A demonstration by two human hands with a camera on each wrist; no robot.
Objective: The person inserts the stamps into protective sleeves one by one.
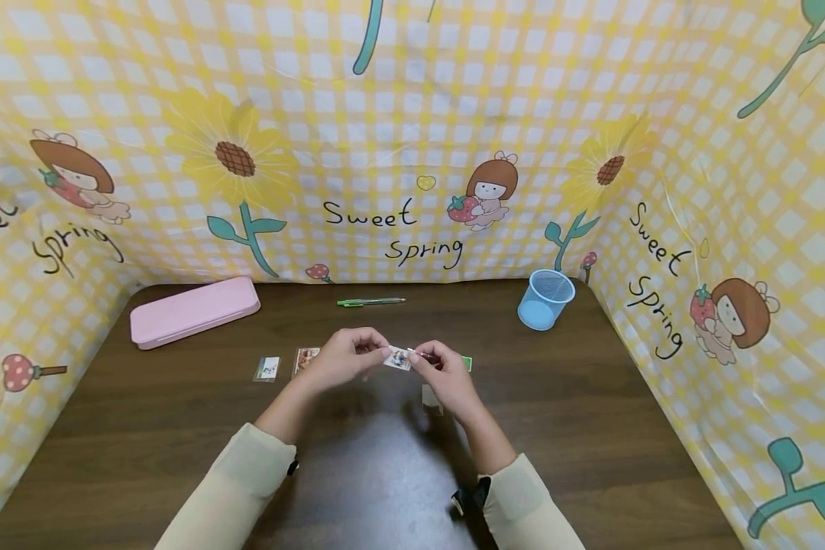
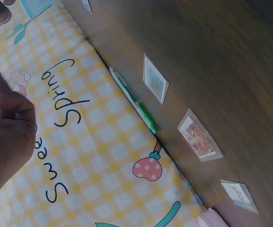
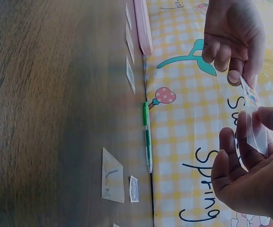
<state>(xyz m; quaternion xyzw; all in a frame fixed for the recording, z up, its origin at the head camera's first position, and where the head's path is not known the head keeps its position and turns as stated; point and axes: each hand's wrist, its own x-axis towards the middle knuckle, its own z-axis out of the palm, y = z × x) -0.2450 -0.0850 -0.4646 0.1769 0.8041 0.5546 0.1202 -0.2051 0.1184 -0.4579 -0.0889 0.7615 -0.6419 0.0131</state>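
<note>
Looks to be at the step of fitting a small picture card into a clear sleeve (or drawing it out; cannot tell which). Pinching the card's outer end with the left hand and gripping the sleeve with the right hand, both raised above the surface. Calls next, if going in, for steadying the sleeve on the right and pushing straight from the left, without bending a corner. Sits between the two hands, just ahead of the wrists. Runs lengthwise from left fingertips to right ones, long axis crossing between the hands, inner end pointing toward the right palm, printed face turned up toward the head camera. To the left of the left hand, can see a pale card and a brownish card; beyond both hands, a green pen.
</note>
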